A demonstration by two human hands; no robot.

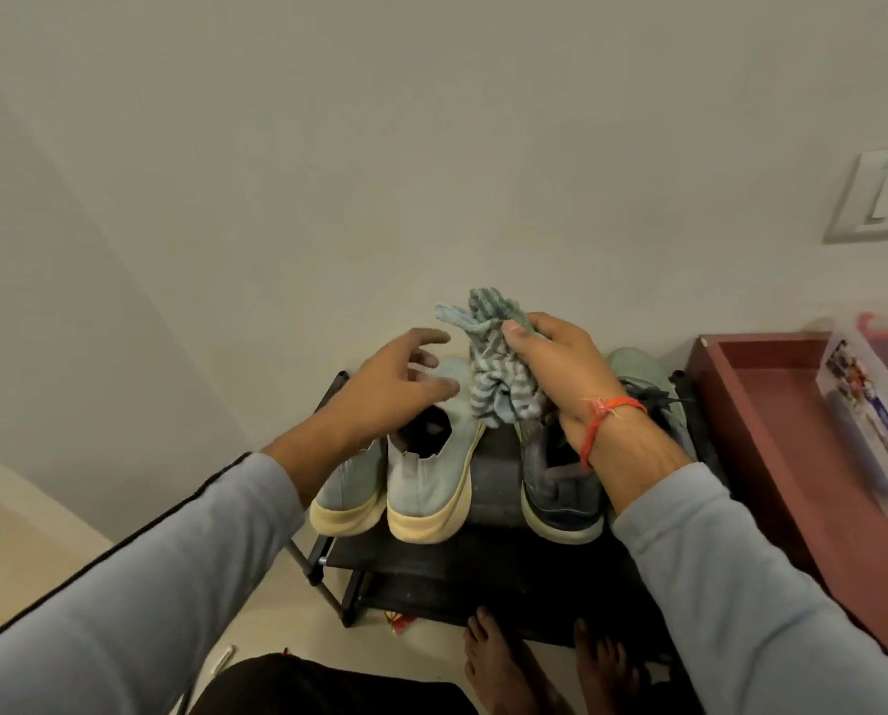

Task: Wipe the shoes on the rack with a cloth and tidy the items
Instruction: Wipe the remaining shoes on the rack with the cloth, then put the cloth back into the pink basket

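Note:
A black shoe rack (431, 559) stands against the wall. On its top shelf sits a pair of pale blue slip-on shoes (426, 487) with cream soles at the left. A darker grey-green laced pair (560, 492) sits at the right, partly hidden by my right wrist. My right hand (560, 363) grips a bunched striped grey-green cloth (493, 363) above the gap between the pairs. My left hand (395, 389) hovers over the pale blue shoes with fingers spread, holding nothing.
A reddish-brown tray-like table (771, 430) stands right of the rack, with a clear plastic box (864, 405) on it. A wall socket (880, 198) is at the upper right. My bare feet (493, 663) stand in front of the rack, on a pale floor.

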